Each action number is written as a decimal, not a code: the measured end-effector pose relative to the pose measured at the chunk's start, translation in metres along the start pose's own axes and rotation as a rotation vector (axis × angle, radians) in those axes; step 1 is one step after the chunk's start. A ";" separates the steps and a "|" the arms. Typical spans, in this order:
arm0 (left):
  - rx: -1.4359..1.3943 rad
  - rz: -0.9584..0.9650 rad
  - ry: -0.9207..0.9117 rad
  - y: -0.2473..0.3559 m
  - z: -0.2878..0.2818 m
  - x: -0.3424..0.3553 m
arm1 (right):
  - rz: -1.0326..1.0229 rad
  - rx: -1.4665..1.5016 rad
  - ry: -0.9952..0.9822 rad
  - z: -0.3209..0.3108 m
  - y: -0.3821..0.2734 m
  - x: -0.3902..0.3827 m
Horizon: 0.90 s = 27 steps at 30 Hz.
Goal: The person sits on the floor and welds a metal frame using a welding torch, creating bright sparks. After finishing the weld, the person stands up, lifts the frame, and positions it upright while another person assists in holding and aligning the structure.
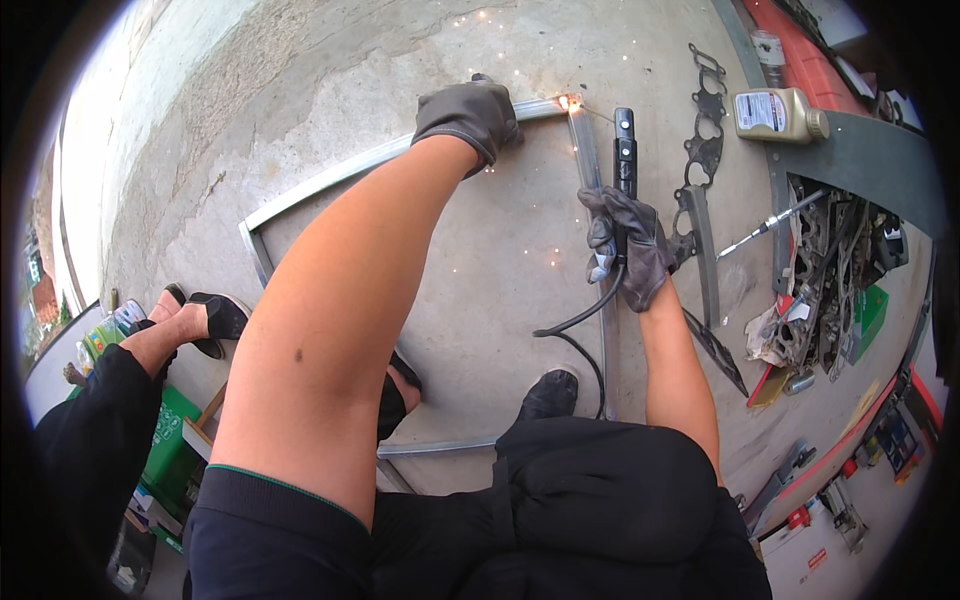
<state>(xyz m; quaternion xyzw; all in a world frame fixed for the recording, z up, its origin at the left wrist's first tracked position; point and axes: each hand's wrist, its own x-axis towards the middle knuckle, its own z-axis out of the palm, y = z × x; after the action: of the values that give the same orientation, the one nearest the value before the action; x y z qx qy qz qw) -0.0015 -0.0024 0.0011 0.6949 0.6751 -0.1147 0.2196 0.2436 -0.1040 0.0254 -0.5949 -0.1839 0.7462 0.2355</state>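
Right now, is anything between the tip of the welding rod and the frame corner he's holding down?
Nothing visible. The right hand grips the electrode holder, and its rod reaches straight to the glowing corner of the frame. The left hand presses the frame beside that corner, not across the rod's path.

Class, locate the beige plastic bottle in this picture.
In the head view, the beige bottle lies on its side at upper right, right of the black gasket on the concrete floor.

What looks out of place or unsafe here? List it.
Both hands are gloved, but the forearms are bare while sparks scatter from the glowing weld at the metal frame corner. The left hand presses the frame beside it; the right hand grips the electrode holder. Tools and a bottle litter the floor.
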 end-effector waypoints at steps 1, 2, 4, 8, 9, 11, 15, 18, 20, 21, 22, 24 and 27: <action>-0.023 0.005 -0.010 0.000 -0.002 -0.001 | 0.008 -0.007 0.005 0.000 0.001 0.001; -0.047 0.010 -0.021 0.000 -0.003 -0.002 | 0.016 -0.014 0.010 0.000 0.002 0.002; -0.031 0.015 0.004 0.000 -0.003 -0.003 | 0.022 -0.043 0.008 0.001 0.001 0.004; -0.072 -0.078 -0.093 0.004 -0.011 -0.004 | 0.041 -0.069 0.015 0.000 0.001 0.007; -0.058 -0.053 -0.078 0.004 -0.011 -0.004 | 0.051 -0.051 0.021 0.001 0.000 0.008; -0.030 -0.003 -0.046 0.003 -0.009 -0.005 | 0.070 -0.013 0.036 0.002 -0.001 0.009; 0.138 0.035 -0.138 0.001 -0.002 0.000 | 0.027 -0.111 0.006 0.002 -0.001 0.009; 0.107 -0.002 -0.173 0.004 -0.009 -0.003 | 0.030 -0.093 0.009 0.002 -0.001 0.008; 0.016 -0.038 -0.093 0.002 -0.002 0.000 | 0.012 -0.060 -0.012 0.001 0.002 0.001; -0.001 -0.037 -0.058 0.001 -0.002 0.000 | 0.003 -0.048 -0.015 -0.001 0.004 0.001; -0.013 -0.029 -0.048 0.001 -0.003 0.000 | 0.000 -0.041 -0.016 -0.002 0.006 0.002; -0.036 -0.012 -0.028 0.001 -0.004 -0.002 | -0.006 -0.026 -0.017 -0.005 0.008 0.004; -0.050 -0.021 -0.025 0.001 -0.005 -0.003 | 0.023 -0.082 0.003 -0.001 0.004 0.005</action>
<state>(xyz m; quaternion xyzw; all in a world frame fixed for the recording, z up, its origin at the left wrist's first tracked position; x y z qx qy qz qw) -0.0016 -0.0027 0.0074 0.6804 0.6823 -0.1088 0.2442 0.2433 -0.1047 0.0186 -0.6075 -0.2071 0.7396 0.2024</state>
